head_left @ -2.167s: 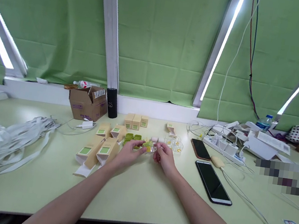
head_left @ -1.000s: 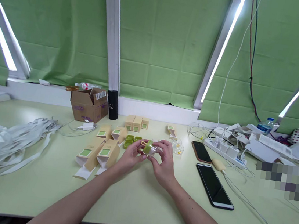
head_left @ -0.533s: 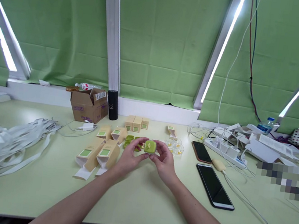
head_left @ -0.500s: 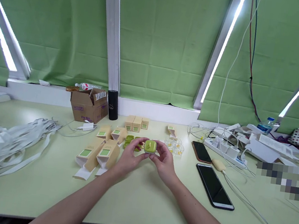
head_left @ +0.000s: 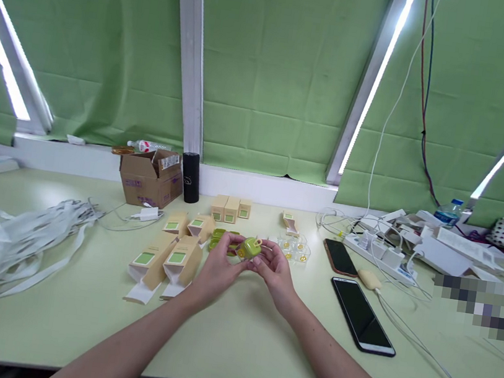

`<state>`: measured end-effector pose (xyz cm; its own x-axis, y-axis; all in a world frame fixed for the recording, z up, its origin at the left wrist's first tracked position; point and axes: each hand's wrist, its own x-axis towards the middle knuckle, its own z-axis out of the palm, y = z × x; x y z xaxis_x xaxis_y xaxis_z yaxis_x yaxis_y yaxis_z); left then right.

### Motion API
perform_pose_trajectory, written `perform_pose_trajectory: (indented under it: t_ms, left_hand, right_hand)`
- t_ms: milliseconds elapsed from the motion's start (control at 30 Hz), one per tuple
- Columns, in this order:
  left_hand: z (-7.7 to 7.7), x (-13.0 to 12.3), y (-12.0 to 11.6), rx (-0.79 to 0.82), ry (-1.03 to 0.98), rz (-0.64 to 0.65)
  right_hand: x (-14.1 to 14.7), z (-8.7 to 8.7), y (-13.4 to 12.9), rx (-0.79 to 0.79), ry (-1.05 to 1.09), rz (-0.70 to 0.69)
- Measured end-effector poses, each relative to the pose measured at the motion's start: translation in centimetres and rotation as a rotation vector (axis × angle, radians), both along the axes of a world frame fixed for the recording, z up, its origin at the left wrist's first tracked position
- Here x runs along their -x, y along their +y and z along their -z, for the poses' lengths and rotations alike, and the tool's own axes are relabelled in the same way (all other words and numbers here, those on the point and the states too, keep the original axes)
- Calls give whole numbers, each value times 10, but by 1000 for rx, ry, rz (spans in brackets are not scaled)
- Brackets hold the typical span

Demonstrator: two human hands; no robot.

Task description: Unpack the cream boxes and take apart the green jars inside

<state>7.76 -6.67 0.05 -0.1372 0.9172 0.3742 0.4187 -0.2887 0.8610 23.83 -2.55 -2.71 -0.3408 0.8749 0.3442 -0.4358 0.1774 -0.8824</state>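
My left hand (head_left: 221, 267) and my right hand (head_left: 278, 276) come together over the middle of the table, fingers closed on a small green-lidded container (head_left: 250, 248). It is tilted, its lid with a raised handle facing up and to the right. A yellow spot shows at its left side; the underside is mostly hidden by my fingers. Just behind my left hand lie more green pieces (head_left: 217, 242), partly covered. Beyond my right hand sit several clear cups (head_left: 293, 248) with yellow bits inside.
Left of my hands are several open kraft boxes (head_left: 183, 259), with small closed ones (head_left: 231, 210) behind. White strips (head_left: 28, 245) spread far left. Two phones (head_left: 363, 316), a power strip (head_left: 380, 257) and cables lie right. A carton (head_left: 150, 178) and black tumbler (head_left: 190, 178) stand at the back.
The green-lidded container has turned in my fingers from facing me squarely to a tilt. Another person's hand at the left edge has gone out of view.
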Motion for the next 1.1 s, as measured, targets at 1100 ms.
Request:
perform_pose_trajectory:
  t_ms: [1100]
  left_hand:
    - [4,15,18,-74,-262,34]
  right_hand:
    - [4,11,3,-22,-201,61]
